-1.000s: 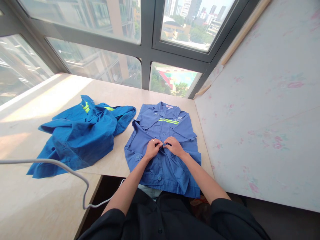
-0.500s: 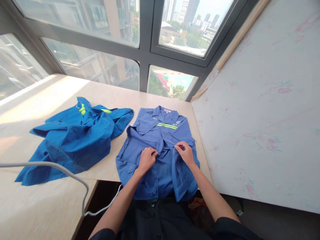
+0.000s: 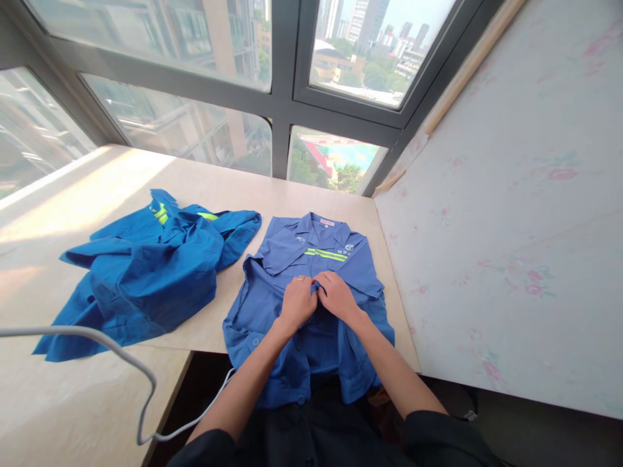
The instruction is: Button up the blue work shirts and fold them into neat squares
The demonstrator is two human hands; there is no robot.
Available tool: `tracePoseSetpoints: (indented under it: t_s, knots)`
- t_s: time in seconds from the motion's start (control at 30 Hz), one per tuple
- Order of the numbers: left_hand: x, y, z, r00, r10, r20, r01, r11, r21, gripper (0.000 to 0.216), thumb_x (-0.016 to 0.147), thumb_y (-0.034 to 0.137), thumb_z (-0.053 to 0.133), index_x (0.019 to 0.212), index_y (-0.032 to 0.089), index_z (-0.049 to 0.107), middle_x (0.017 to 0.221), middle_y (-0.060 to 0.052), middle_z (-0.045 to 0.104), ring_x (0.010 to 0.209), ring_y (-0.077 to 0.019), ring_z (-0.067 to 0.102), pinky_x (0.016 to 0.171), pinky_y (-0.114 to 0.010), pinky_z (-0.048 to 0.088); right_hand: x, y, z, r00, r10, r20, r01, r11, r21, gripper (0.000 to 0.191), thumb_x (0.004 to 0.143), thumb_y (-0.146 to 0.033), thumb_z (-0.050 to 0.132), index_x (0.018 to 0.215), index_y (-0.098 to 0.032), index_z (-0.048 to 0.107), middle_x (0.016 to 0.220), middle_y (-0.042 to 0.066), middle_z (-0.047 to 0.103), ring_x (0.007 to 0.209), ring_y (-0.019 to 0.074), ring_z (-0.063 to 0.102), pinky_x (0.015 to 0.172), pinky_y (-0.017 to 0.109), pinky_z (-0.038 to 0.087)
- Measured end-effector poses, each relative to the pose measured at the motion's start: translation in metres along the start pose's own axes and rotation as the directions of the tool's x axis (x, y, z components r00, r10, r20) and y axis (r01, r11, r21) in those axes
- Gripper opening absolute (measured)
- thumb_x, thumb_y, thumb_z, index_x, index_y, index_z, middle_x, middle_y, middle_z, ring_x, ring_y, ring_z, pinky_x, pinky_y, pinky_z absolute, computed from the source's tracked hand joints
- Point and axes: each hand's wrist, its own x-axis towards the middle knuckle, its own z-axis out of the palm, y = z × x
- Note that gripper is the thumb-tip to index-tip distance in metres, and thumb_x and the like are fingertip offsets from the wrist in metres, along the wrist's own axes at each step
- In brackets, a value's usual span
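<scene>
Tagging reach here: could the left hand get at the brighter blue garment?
Probably yes: only the shirt and tabletop seem to separate left hand and garment, though that hand appears to be holding the shirt's front.

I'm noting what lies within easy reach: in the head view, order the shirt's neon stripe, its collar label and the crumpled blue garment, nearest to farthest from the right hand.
From the right hand:
1. Neon stripe: just beyond, across the shirt chest.
2. Collar label: farther up, inside the neck.
3. Crumpled blue garment: away to the left.
</scene>
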Motion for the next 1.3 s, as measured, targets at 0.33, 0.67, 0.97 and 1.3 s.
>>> tracePoseSetpoints:
  t_s: [0.33,0.67,0.97,1.3]
  knots:
    - [-0.002,-0.009,0.021,0.999,0.033,0.011,-0.034,0.998,0.05,0.04,0.089,0.043,0.057,0.12,0.018,0.057,0.127,-0.014,0.061,0.116,-0.0312,0.053,0.09,-0.043,0.043,-0.008,0.042,0.031,0.925,0.369,0.091,-0.353,0.745,0.566,0.017,0.083,-0.032,0.062,0.091,-0.021,0.074,0.093,0.005,0.074,0.089,0.022,0.066,0.086,0.036,0.049]
    - [0.015,-0.002,0.029,0.987,0.154,-0.037,-0.156,0.986,-0.065,0.025,0.094,0.03,0.053,0.115,0.02,0.063,0.11,-0.009,0.068,0.102,-0.024,0.058,0.085,-0.036,0.044,-0.013,0.049,0.018,0.843,0.343,0.414,-0.457,0.05,0.888,0.033,0.068,-0.045,0.079,0.085,-0.019,0.068,0.073,-0.002,0.063,0.065,0.012,0.052,0.067,0.025,0.042]
    - [0.022,-0.006,0.034,0.988,0.138,0.065,-0.135,0.99,-0.04,0.027,0.095,0.019,0.041,0.111,0.022,0.063,0.101,-0.008,0.066,0.094,-0.0209,0.059,0.08,-0.033,0.04,-0.013,0.055,0.017,0.849,0.362,0.385,-0.502,0.325,0.801,0.021,0.075,-0.041,0.061,0.075,-0.02,0.057,0.061,-0.006,0.049,0.057,0.0118,0.043,0.056,0.024,0.036]
    - [0.028,-0.012,0.04,0.996,0.071,0.047,-0.06,0.975,-0.214,0.026,0.087,0.014,0.045,0.095,0.021,0.068,0.092,-0.003,0.069,0.09,-0.0184,0.061,0.081,-0.031,0.04,-0.003,0.053,0.017,0.892,0.4,0.21,-0.442,0.678,0.587,0.012,0.071,-0.029,0.055,0.064,-0.02,0.054,0.057,-0.006,0.048,0.054,0.0114,0.042,0.055,0.024,0.034]
